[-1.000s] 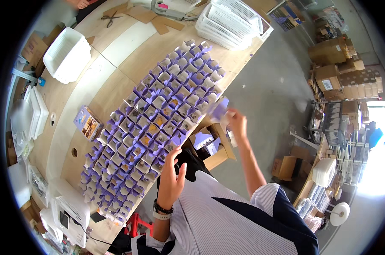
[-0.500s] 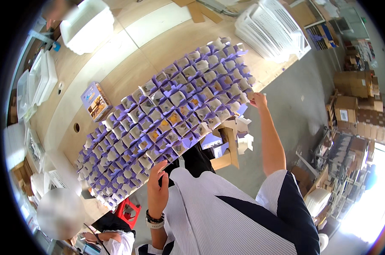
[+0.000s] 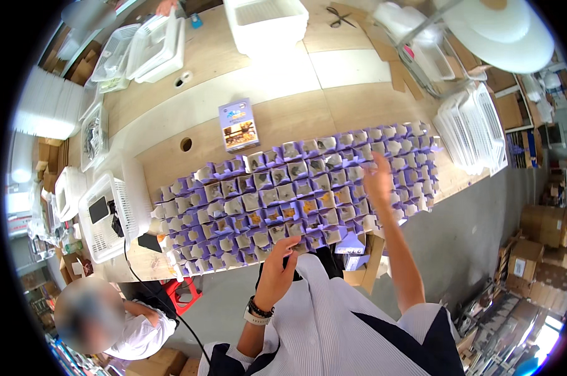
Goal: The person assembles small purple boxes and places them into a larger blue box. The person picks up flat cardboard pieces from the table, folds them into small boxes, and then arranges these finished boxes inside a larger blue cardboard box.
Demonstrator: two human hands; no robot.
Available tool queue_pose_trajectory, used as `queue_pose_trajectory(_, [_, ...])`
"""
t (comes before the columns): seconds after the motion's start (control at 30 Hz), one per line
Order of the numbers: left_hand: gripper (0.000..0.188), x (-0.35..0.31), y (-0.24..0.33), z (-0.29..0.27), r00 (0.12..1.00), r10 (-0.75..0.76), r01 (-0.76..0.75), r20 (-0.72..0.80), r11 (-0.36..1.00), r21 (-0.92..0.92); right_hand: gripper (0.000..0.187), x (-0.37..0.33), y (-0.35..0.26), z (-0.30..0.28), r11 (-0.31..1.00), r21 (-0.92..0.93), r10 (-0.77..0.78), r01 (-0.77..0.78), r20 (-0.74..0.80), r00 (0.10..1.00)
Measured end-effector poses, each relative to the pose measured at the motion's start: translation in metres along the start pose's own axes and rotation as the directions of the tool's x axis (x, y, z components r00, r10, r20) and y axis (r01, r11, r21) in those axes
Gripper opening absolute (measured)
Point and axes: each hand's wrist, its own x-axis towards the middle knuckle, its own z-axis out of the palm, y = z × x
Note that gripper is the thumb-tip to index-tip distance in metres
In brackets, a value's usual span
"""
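Many purple boxes (image 3: 251, 201) beneath right hand (image 3: 378, 183)

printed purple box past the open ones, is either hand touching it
No, the left hand and right hand are at the open boxes, apart from the printed purple box.

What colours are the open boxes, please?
The open boxes are purple and whitish, best seen in the head view.
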Motion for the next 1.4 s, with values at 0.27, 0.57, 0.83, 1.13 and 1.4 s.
queue_pose_trajectory(0.27, [0.034, -0.027, -0.006, -0.066, 0.933, -0.024, -0.008, -0.358, 0.996, -0.087, 0.091, 0.000, -0.223, 0.247, 0.922, -0.182, -0.228, 0.340, 0.453, 0.862])
queue_pose_trajectory(0.57, [0.037, -0.068, -0.043, -0.120, 0.881, -0.101, 0.007, -0.463, 0.980, -0.201, 0.127, 0.036, -0.249, 0.359, 0.870, -0.492, 0.210, -0.007, 0.358, 0.910])
queue_pose_trajectory(0.83, [0.034, -0.072, -0.033, -0.146, 0.883, -0.023, -0.065, -0.468, 0.983, -0.172, 0.119, 0.074, -0.256, 0.311, 0.983, -0.084, 0.184, -0.164, 0.404, 0.896])
queue_pose_trajectory(1.13, [0.034, -0.044, -0.002, -0.147, 0.924, 0.099, -0.183, -0.369, 0.963, -0.200, 0.083, -0.011, -0.249, 0.129, 0.373, 0.662, -0.314, -0.650, 0.749, 0.583])
queue_pose_trajectory(1.4, [0.075, -0.013, 0.024, -0.099, 0.974, 0.110, -0.191, -0.199, 0.869, -0.456, 0.080, -0.203, -0.168, 0.027, -0.202, 0.591, -0.359, -0.781, 0.697, 0.621])
